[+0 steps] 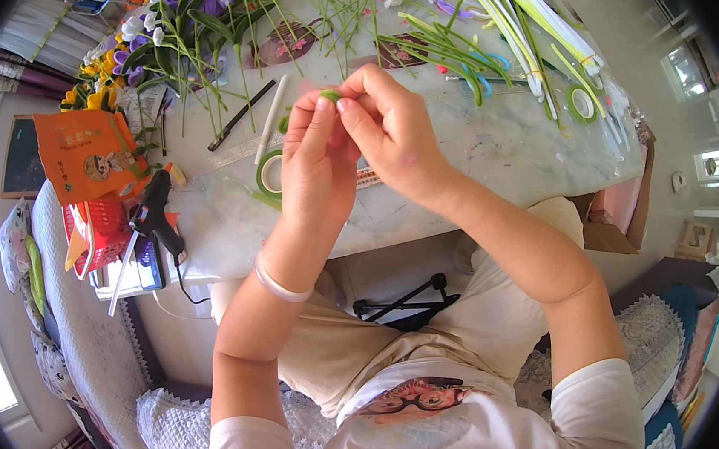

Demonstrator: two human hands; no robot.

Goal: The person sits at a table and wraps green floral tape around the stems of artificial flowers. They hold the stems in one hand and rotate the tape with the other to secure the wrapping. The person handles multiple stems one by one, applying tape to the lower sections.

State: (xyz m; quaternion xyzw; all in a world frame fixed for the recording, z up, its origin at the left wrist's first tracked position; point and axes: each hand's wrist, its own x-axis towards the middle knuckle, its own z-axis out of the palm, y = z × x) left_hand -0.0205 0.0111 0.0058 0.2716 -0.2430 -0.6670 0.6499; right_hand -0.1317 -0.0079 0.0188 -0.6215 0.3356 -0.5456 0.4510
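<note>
My left hand (313, 145) and my right hand (393, 128) meet above the table, fingertips together. Between them they pinch a small green fuzzy piece (330, 95), which looks like bent pipe cleaner; the fingers cover most of it. Another green fuzzy bit (283, 125) shows just left of my left fingers. Beside my left wrist lies a roll of green tape (270, 173), partly hidden by the hand. A white stick (272, 118) and a black pen-like rod (242, 115) rest side by side to the left.
A black hot glue gun (156, 210) with its cord sits by a red basket (99, 237) at the left edge. Pipe-cleaner flowers (202, 39) crowd the back. To the right are green stems (447, 56), blue scissors (486, 72), bundled white pipe cleaners (564, 33) and another tape roll (582, 103).
</note>
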